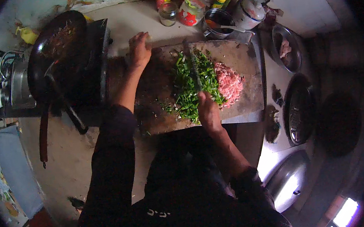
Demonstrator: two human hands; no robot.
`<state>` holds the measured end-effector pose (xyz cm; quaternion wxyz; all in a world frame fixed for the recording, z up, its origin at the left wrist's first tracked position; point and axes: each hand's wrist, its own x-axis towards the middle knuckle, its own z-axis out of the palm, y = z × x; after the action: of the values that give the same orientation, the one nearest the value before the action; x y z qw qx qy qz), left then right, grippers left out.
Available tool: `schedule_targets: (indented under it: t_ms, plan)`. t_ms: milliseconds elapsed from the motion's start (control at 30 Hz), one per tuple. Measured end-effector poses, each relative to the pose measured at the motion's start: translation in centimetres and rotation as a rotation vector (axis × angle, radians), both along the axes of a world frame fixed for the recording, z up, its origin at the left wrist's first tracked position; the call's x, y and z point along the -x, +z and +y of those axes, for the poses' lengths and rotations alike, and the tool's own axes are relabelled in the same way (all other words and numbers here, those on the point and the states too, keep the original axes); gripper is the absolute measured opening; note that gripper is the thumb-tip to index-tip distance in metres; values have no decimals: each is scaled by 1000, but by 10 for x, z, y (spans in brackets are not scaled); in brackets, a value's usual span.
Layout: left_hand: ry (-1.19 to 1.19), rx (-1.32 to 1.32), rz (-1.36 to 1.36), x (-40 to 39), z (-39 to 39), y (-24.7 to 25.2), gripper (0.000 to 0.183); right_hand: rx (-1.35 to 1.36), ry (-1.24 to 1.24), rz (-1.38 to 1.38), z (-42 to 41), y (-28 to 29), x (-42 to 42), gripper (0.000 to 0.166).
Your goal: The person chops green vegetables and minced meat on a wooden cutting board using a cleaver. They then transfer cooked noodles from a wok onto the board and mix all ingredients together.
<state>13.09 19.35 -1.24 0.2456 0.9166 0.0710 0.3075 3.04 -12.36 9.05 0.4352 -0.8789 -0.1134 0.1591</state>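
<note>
My right hand (208, 111) grips the handle of a kitchen knife (195, 67), whose blade points away from me over chopped green vegetables (186, 95). Pink minced meat (230, 84) lies heaped against the right side of the greens. Both rest on a worn wooden cutting board (157, 115). My left hand (140, 50) is at the board's far left edge, apart from the greens, with its fingers partly curled; no object shows in it. A few chopped bits lie scattered on the board's near left part.
A wok (59, 53) with food remnants sits on the stove at left, a metal utensil (63, 95) across it. Behind the board stand a glass jar (191, 11), a small pot (218, 23) with a spoon, a lidded enamel mug (249, 13) and bottles. Metal bowls and a lid (287, 182) line the right.
</note>
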Motion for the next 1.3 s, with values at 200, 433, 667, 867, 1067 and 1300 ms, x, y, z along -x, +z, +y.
schedule_targets:
  t_ms: [200, 433, 667, 867, 1067, 1300]
  plan:
    - [338, 228, 124, 102, 10, 21, 42, -50, -105, 71, -6, -7, -8, 38]
    - [450, -90, 409, 231, -21, -7, 57, -118, -172, 98, -27, 21, 0, 41]
    - [322, 319, 49, 218, -44, 19, 60, -166, -316, 133, -70, 14, -30, 38]
    - [-247, -42, 175, 65, -62, 81, 60, -127, -286, 146, -94, 29, -35, 38]
    - [-550, -181, 177, -40, -81, 49, 61, -239, -323, 215, -98, 41, -20, 38]
    - [-470, -128, 135, -68, -74, 13, 60, -167, -313, 240, -99, 40, -19, 38]
